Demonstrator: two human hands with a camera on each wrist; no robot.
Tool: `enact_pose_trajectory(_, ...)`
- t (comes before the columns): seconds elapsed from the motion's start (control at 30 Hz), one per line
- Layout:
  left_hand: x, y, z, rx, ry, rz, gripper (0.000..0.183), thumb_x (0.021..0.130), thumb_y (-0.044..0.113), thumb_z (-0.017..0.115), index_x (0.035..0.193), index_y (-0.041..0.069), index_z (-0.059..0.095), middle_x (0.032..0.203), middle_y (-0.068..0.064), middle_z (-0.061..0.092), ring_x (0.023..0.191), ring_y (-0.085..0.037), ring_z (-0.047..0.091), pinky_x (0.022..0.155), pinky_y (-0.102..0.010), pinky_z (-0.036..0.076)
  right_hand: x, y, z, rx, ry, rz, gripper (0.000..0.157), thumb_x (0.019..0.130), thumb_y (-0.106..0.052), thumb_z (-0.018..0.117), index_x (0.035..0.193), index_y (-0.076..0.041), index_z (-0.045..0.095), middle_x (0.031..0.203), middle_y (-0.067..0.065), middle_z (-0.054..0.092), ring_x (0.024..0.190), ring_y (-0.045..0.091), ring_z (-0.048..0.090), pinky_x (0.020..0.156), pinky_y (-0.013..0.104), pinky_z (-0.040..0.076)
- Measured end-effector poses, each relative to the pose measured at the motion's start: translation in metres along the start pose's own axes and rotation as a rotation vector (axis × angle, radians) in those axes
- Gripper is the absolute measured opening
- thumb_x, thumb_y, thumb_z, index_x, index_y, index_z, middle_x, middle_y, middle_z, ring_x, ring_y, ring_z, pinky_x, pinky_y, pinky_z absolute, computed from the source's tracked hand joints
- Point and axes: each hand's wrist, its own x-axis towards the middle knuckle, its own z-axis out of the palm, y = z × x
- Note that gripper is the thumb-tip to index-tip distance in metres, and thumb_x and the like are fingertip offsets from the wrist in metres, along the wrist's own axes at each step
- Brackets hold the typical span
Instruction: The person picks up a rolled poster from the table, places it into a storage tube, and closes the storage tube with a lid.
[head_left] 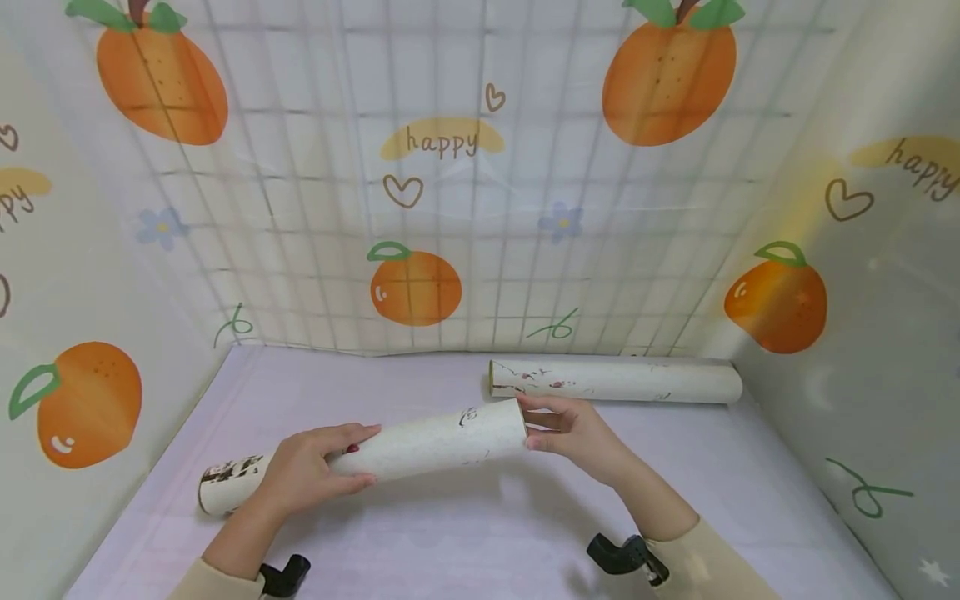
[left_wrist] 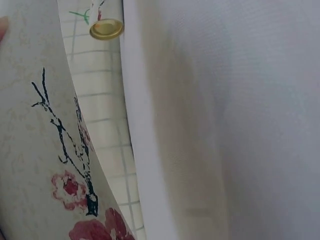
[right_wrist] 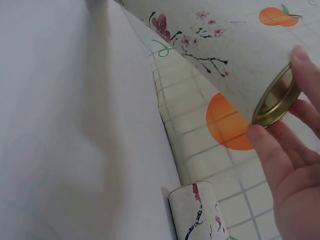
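A long pale cardboard tube (head_left: 442, 437), printed with dark branches and red blossoms, slants up to the right over the table. My left hand (head_left: 307, 471) grips it from above, left of its middle, thumb on the near side. At its right end my right hand (head_left: 573, 433) pinches the rim with thumb and fingertips. That end has a shiny gold metal cap (right_wrist: 277, 97), recessed inside the rim. Blossoms on the held tube fill the left side of the left wrist view. The tube's right part is raised, with a shadow beneath it.
Behind the right hand, a second tube (head_left: 622, 382) of the same print lies along the table's back edge. The table (head_left: 480, 542) has a pale cloth. A curtain (head_left: 487, 275) printed with oranges and grid lines hangs behind, with similar sheets at both sides.
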Motion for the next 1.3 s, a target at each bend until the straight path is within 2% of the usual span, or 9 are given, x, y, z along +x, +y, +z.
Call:
enact_pose_trajectory(0.33,0.003,0.003,-0.001,0.000,-0.060,-0.016,0.062,0.074,0.056,0.084,0.131,0.043,0.065,0.127,0.010,0.067,0.119,-0.018,0.063,0.096,-0.046,0.052,-0.001,0.001,-0.003,-0.022,-0.035,-0.007,0.063,0.085,-0.005,0.079,0.139,0.009,0.051,0.145,0.029,0.047,0.129,0.049,0.050,0.094,0.036,0.054)
enact_pose_trajectory(0.9,0.005,-0.001,-0.001,0.030,-0.085,0.026,0.062,0.075,0.057,0.082,0.133,0.042,0.064,0.122,0.015,0.069,0.117,-0.014,0.064,0.094,-0.042,0.054,0.001,0.009,-0.004,-0.054,-0.050,0.019,0.063,0.089,-0.008,0.076,0.143,0.005,0.048,0.143,0.029,0.049,0.127,0.047,0.052,0.095,0.036,0.054)
enact_pose_trajectory(1.3,0.012,-0.003,-0.004,0.081,-0.080,0.064,0.063,0.075,0.049,0.085,0.133,0.036,0.065,0.125,0.012,0.068,0.119,-0.018,0.064,0.094,-0.044,0.054,0.002,0.005,-0.002,-0.193,-0.028,-0.026,0.058,0.092,-0.012,0.074,0.142,0.003,0.050,0.144,0.026,0.050,0.123,0.051,0.054,0.093,0.033,0.055)
